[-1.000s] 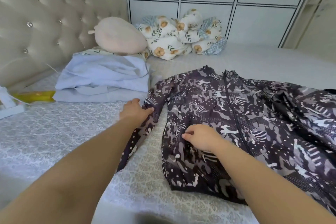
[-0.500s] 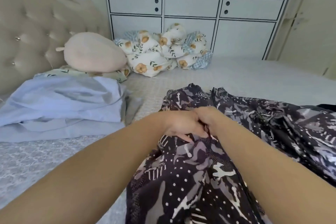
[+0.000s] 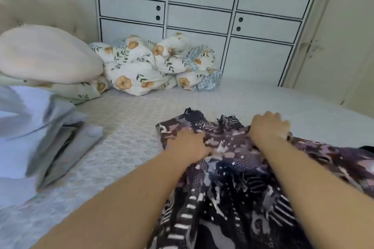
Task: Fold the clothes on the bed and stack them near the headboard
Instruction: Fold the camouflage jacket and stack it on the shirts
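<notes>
On the bed (image 3: 131, 119) the jacket (image 3: 232, 178) lies at the right under both hands, the left hand (image 3: 192, 145) near its left edge, the right hand (image 3: 269, 127) by its collar, with the folded stack (image 3: 30, 133) to the left, the pillow (image 3: 46, 54) behind that, the quilt (image 3: 153, 64) against the cabinets (image 3: 202, 6).

Bedroom setting. The bed (image 3: 141, 119) carries a pale grey patterned cover and fills the lower field. Behind its far edge stands a white wardrobe (image 3: 202, 16) — flat panels outlined in dark lines, with paired round finger holes. Against the wardrobe's foot lies a bunched floral quilt (image 3: 145, 66); left of the quilt, a pale pink pillow (image 3: 46, 54) rests on a floral one. A tufted beige headboard (image 3: 40, 6) rises behind the pillow. Right of the wardrobe — a cream door (image 3: 348, 36). Soft, even light.
</notes>
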